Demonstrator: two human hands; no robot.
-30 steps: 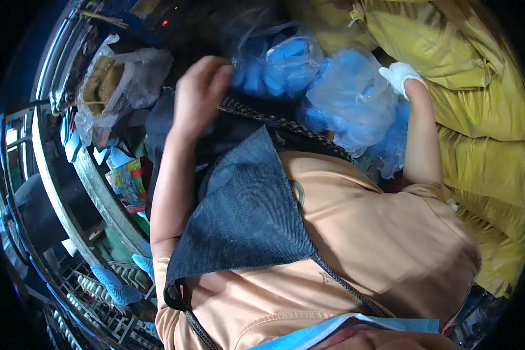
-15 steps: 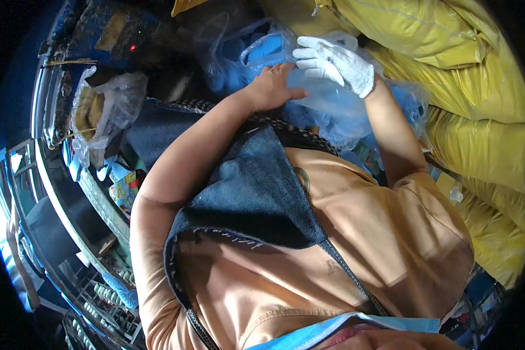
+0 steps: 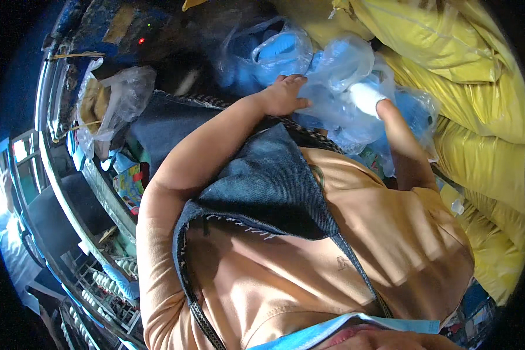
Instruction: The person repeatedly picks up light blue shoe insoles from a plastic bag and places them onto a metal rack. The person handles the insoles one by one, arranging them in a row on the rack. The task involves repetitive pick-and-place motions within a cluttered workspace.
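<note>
A clear plastic bag [image 3: 335, 109] of blue pieces sits beyond the worker's denim apron [image 3: 268, 181], between a second clear bag [image 3: 283, 51] and a wall of yellow sacks [image 3: 478, 108]. The thin film looks limp and slippery, likely light for its bulk and easily torn by a hard pinch; gathered folds near the top, or a palm under the load, would probably offer the surest hold. The bare left hand [image 3: 284, 95] lies at the bag's near left edge, its grip loosely spread, thumb apart from the fingers; whether it presses on the film is unclear. The white-gloved right hand [image 3: 366, 100] reaches into the plastic folds, fingertips hidden, so whether that grip pinches anything cannot be told.
</note>
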